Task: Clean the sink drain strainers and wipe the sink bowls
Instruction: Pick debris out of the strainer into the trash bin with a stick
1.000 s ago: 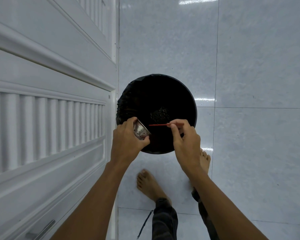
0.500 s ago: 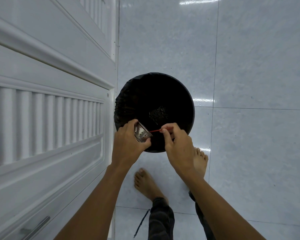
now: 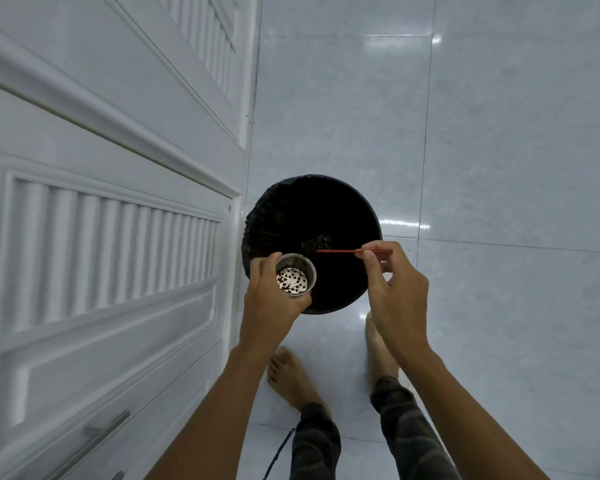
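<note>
— What am I looking at, going left to right?

— I'm seeing the cabinet (image 3: 111, 237) along the left, then my left hand (image 3: 274, 303) cupping the strainer (image 3: 296, 276), its open mouth facing up at me, over the near-left rim of the bin (image 3: 312, 216). Dark bits are sitting on its perforated base.

— And the right?

— My right hand (image 3: 395, 292) is pinching a thin red stick (image 3: 354, 251), fingers closed on its right end. The stick is lying level, its long axis running left-right, with its free tip pointing toward the strainer but hanging just up and right of the rim, not touching.

— So the next move?

— I'm judging the tip needs dropping left and down into the cup.

— Anything different from half a second ago?

— Yes: the strainer was tipped sideways with the stick at its mouth; now it's turned upward and the stick is pulled clear.
</note>
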